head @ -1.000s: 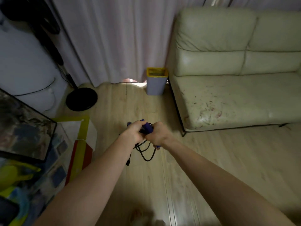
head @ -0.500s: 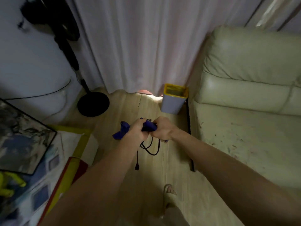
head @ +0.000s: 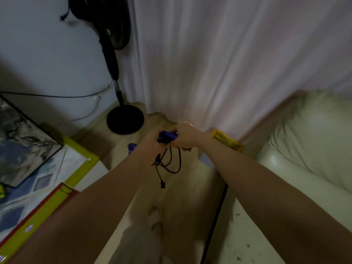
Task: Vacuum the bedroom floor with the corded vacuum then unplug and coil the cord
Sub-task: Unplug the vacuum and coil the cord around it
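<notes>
Fingers of left hand (head: 152, 139) and right hand (head: 185, 137) curled round blue vacuum (head: 167, 137); black cord (head: 169, 161) dangles below.

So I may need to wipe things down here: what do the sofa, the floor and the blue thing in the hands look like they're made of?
Sofa: probably cream leather or faux leather; smooth with soft sheen and creases.
Floor: looks like light wood or laminate planks, with seams along its length.
Blue vacuum body, gripped by left hand and right hand: likely glossy hard plastic; too blurred to be sure.
</notes>
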`<action>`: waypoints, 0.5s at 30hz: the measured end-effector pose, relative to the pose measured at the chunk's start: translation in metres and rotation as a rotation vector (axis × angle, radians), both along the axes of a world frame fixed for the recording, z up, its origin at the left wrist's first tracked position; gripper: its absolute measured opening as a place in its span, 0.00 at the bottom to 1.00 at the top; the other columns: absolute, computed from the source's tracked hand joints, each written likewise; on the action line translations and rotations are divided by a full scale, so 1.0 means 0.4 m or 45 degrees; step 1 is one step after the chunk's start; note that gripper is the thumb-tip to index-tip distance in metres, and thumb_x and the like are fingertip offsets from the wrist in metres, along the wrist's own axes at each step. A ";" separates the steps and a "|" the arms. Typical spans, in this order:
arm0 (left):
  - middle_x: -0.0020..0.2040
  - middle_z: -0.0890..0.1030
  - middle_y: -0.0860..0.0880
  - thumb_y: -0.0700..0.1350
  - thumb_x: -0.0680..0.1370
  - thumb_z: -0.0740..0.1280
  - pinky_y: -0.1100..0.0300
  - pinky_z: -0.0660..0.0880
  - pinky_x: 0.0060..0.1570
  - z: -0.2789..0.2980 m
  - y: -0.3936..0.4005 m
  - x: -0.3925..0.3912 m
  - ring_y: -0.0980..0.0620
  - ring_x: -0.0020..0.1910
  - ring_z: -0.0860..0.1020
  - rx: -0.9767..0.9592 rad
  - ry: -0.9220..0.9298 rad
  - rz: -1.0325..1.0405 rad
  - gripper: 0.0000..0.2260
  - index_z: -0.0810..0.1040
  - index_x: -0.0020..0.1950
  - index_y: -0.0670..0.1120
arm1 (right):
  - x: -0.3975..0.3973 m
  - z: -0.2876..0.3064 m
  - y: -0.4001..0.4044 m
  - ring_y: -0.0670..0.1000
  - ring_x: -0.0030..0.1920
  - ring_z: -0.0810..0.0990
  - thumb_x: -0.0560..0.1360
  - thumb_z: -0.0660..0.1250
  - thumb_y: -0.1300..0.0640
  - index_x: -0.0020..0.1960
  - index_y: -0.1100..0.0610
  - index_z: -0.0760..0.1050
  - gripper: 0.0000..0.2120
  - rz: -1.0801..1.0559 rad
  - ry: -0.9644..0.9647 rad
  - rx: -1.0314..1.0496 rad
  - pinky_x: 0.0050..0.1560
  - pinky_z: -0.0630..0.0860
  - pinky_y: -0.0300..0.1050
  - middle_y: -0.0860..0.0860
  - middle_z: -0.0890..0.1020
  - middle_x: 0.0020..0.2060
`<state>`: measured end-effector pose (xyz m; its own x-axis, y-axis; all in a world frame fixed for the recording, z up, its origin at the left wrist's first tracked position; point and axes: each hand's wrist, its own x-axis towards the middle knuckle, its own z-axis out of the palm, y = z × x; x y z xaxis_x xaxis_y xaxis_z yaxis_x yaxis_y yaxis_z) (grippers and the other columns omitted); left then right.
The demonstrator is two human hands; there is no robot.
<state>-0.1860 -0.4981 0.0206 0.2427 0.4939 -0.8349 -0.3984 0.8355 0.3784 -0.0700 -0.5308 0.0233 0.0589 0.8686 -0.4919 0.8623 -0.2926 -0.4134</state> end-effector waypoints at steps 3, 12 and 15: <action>0.52 0.74 0.37 0.35 0.82 0.54 0.58 0.71 0.54 -0.041 0.074 0.072 0.47 0.43 0.74 -0.003 -0.087 0.124 0.04 0.68 0.54 0.38 | 0.064 0.007 0.096 0.57 0.31 0.82 0.72 0.71 0.53 0.52 0.61 0.77 0.14 0.033 0.080 -0.027 0.33 0.81 0.49 0.61 0.82 0.34; 0.43 0.72 0.43 0.37 0.81 0.58 0.55 0.72 0.45 -0.058 0.394 0.167 0.47 0.39 0.73 0.063 0.002 0.171 0.02 0.69 0.49 0.41 | 0.144 0.016 0.414 0.52 0.30 0.79 0.71 0.72 0.51 0.52 0.57 0.77 0.14 0.166 0.042 0.058 0.31 0.80 0.45 0.56 0.80 0.36; 0.45 0.73 0.42 0.39 0.81 0.60 0.53 0.70 0.51 -0.080 0.474 0.152 0.45 0.42 0.75 0.025 0.042 0.200 0.03 0.69 0.51 0.40 | 0.126 0.015 0.484 0.49 0.27 0.75 0.73 0.70 0.55 0.51 0.60 0.74 0.11 0.194 0.076 0.027 0.20 0.70 0.35 0.54 0.77 0.33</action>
<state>-0.1251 -0.3083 -0.0114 0.1337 0.5399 -0.8310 -0.5103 0.7564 0.4093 -0.0197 -0.3371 0.0294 -0.1032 0.8754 -0.4722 0.8699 -0.1507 -0.4696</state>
